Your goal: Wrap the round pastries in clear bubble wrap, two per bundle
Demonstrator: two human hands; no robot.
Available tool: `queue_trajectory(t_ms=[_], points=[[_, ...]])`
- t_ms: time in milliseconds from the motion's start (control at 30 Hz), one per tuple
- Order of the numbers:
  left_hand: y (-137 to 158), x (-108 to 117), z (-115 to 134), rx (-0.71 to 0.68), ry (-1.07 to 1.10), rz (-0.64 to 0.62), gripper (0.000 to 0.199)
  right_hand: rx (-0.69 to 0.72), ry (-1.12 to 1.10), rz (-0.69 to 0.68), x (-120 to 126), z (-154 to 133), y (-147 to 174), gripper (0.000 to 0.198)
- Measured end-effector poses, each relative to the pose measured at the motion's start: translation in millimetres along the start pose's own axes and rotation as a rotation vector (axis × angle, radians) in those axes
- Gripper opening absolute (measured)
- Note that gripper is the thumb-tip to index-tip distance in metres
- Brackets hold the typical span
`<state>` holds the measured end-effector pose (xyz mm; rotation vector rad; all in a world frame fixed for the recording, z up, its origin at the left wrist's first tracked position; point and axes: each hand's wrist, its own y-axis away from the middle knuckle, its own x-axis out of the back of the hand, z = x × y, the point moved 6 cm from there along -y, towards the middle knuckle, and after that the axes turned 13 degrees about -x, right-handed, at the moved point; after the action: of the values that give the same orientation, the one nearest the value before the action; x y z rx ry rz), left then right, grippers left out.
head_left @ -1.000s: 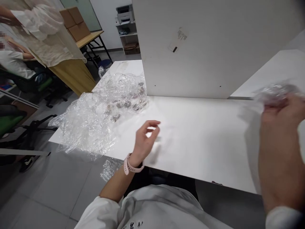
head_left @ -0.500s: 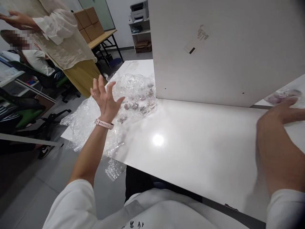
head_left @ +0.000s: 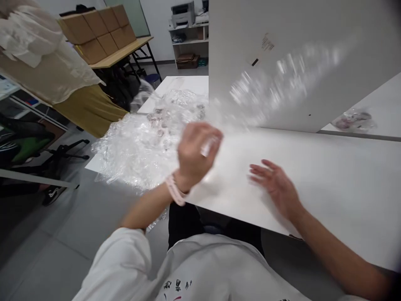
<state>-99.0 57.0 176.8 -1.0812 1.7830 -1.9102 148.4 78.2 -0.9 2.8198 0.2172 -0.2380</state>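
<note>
My left hand (head_left: 197, 152), with a pink band at the wrist, is closed on a clear plastic bag (head_left: 269, 83). The bag streams out to the right in front of the white panel, smeared by motion. My right hand (head_left: 277, 188) hovers over the white table (head_left: 338, 179) with fingers apart and nothing in it. Left of my left hand lies a heap of clear plastic bags (head_left: 134, 146). Small dark and pinkish items show through the plastic at the back of the heap, too blurred to name.
A tall white panel (head_left: 294, 25) stands along the table's back edge. Beyond its right end lies a clear bag with pinkish contents (head_left: 355, 120). A person (head_left: 56, 71) stands at the left, near cardboard boxes (head_left: 94, 31) on a wooden table. A printer (head_left: 183, 14) sits on a shelf behind.
My left hand has moved right from above the heap and closed on a plastic bag. My right hand has come back from the bag at the far right to over the table.
</note>
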Motion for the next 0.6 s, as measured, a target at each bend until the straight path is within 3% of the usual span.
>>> queue_trajectory(t_ms=[67,100,200,300,400,500,533,600], points=[[38,-39,50,0.107,0.213,-0.261,0.011,-0.104,-0.117,-0.22,-44,7,27,0.07],[57,-54,72,0.134,0.333,-0.368,0.015,-0.137,-0.161,-0.223,-53,11,36,0.07],[98,-72,110,0.217,0.594,-0.561,0.025,-0.238,-0.268,-0.006,-43,26,45,0.054],[107,-53,95,0.314,0.486,-0.458,0.023,-0.298,-0.353,0.181,-12,40,47,0.05],[101,-32,62,0.377,0.183,-0.416,0.037,-0.346,-0.303,0.222,11,44,50,0.054],[99,-46,41,0.325,0.161,-0.673,0.079,-0.379,-0.188,0.173,16,39,53,0.058],[102,-56,38,0.303,0.226,-0.778,0.08,-0.379,-0.162,0.161,15,36,54,0.059],[108,-75,30,0.331,0.381,-0.936,0.049,-0.359,-0.132,0.167,15,31,54,0.06]])
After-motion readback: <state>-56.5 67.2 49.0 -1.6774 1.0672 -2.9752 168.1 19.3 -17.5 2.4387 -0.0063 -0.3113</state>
